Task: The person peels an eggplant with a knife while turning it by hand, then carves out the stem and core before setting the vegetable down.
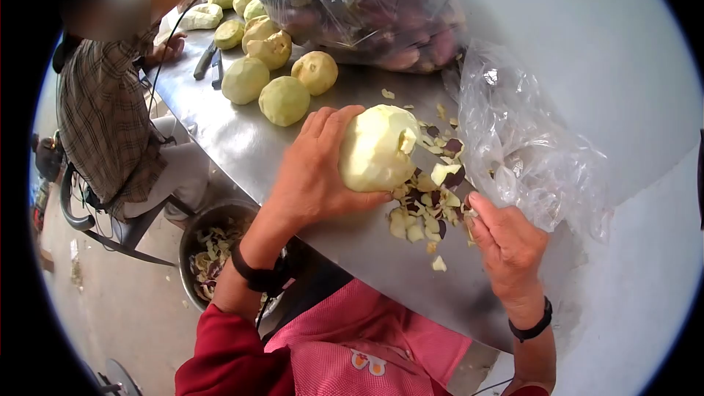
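My left hand (312, 169) is wrapped round the side of a large peeled round eggplant (378, 150), pale green-white with a small raised flap of flesh on its right side. It is held over the steel table. My right hand (507, 246) is closed, its thumb and forefinger pinched together, to the right of the eggplant and apart from it. What it grips is mostly hidden; only a small dark bit shows at the fingertips. Purple-and-cream peelings (418, 213) lie scattered between my hands. Several peeled eggplants (284, 101) stand beyond my left hand.
A clear bag of purple eggplants (367, 18) stands at the back. Crumpled clear plastic (524, 139) lies on the right by the wall. Knives (211, 63) rest near the left edge. A metal bowl of peelings (192, 238) is below the table; a seated person (110, 117) is at left.
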Action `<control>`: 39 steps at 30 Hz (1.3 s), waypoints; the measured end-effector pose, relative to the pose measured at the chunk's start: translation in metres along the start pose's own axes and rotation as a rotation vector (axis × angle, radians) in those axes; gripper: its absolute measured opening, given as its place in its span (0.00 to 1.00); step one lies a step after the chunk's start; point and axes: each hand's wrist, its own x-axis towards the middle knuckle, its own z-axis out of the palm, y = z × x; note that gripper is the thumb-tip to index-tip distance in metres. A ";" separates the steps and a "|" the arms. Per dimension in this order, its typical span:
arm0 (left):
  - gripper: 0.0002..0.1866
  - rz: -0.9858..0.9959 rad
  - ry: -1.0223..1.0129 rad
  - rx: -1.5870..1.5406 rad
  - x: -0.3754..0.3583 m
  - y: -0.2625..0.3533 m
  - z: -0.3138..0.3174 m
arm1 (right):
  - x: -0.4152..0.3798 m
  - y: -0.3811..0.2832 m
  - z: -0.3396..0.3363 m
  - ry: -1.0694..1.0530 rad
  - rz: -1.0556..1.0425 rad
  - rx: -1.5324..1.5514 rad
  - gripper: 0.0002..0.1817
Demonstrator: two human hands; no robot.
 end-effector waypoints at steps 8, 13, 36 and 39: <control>0.50 0.061 -0.015 0.100 0.002 0.012 0.006 | -0.034 0.004 0.019 0.141 0.089 0.075 0.25; 0.50 0.114 -0.029 0.103 0.004 0.013 0.007 | -0.042 0.013 0.025 0.107 0.185 0.190 0.24; 0.55 0.117 -0.149 0.064 0.006 0.010 -0.001 | -0.047 0.018 0.011 -0.206 0.772 0.964 0.16; 0.55 0.069 -0.121 0.052 0.000 0.008 0.000 | -0.050 0.018 0.015 -0.182 0.764 1.043 0.15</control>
